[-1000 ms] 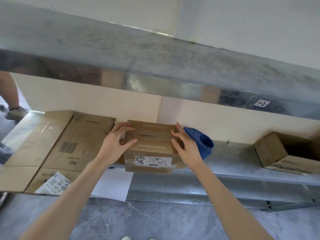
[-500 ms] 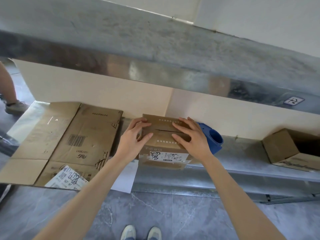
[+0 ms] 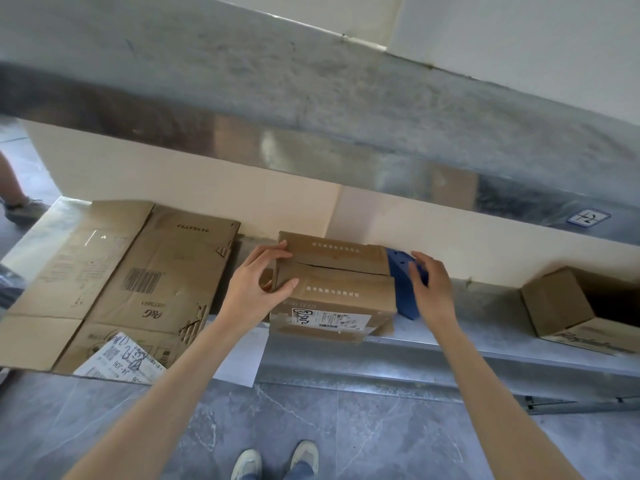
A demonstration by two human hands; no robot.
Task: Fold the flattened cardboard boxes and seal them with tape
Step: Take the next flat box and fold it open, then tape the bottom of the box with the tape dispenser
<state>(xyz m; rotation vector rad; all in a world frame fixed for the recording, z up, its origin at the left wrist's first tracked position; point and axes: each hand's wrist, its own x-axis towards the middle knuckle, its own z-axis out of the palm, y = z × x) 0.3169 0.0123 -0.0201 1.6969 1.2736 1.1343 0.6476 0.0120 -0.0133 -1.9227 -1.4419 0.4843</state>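
folded cardboard box on the metal shelf, near the front edge, just in front of the cream wall; 2 top flaps down and meeting along a dark seam across the middle, a white label on the front face. left hand clamped on the box's left end, fingers over the top edge of the far flap, thumb pressed on the near flap. right hand off the box, fingers spread and loosely curved, reaching over the blue tape dispenser that sits touching the box's right side; cannot tell whether touching it or just above. flattened cardboard boxes lying flat on the shelf to the left, printed side up, a barcode showing, a white paper sheet at their front edge. open cardboard box tipped on its side far right on the same shelf, well apart. 2 shoes on the grey floor below.
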